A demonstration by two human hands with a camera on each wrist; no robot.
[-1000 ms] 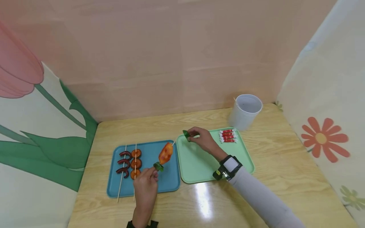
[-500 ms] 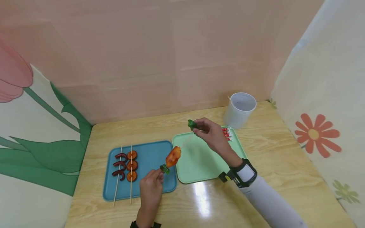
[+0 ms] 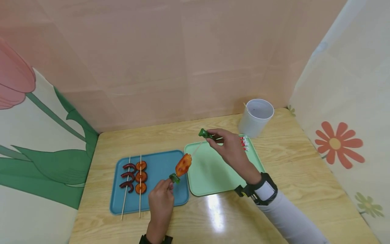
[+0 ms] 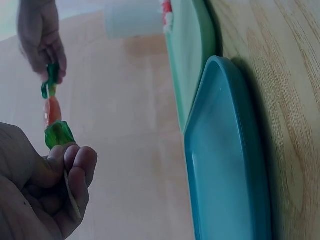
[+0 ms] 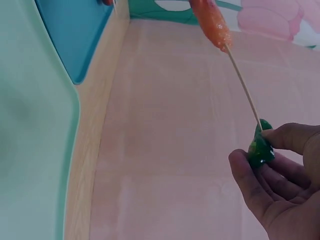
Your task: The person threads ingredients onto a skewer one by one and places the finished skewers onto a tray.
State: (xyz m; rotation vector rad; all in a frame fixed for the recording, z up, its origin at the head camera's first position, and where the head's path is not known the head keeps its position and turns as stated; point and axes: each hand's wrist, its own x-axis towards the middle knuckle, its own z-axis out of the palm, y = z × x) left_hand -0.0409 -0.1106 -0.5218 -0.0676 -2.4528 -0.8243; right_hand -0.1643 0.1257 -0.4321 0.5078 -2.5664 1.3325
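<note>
In the head view my left hand (image 3: 160, 200) grips the lower end of a thin wooden skewer (image 5: 243, 87). Threaded on it, just above my fingers, is a green pepper piece (image 3: 174, 178), followed by an orange-red glazed piece (image 3: 183, 165) that looks like a chicken wing. My right hand (image 3: 230, 145) pinches a second green pepper piece (image 5: 260, 150) between thumb and fingers. In the right wrist view the skewer's bare tip meets this piece. The skewer slants up to the right above both trays.
A blue tray (image 3: 163, 162) holds a skewer of dark curled sausage pieces (image 3: 128, 175) and one of round orange-brown slices (image 3: 141, 177). Beside it lies a green tray (image 3: 210, 179) with red-and-white wrapped sticks (image 3: 244, 143), partly behind my right hand. A white bucket (image 3: 254, 120) stands behind.
The skewer in my left hand moved right, then slightly back left. My right hand lifted the second pepper piece away from the green tray and brought it to the skewer's tip.
</note>
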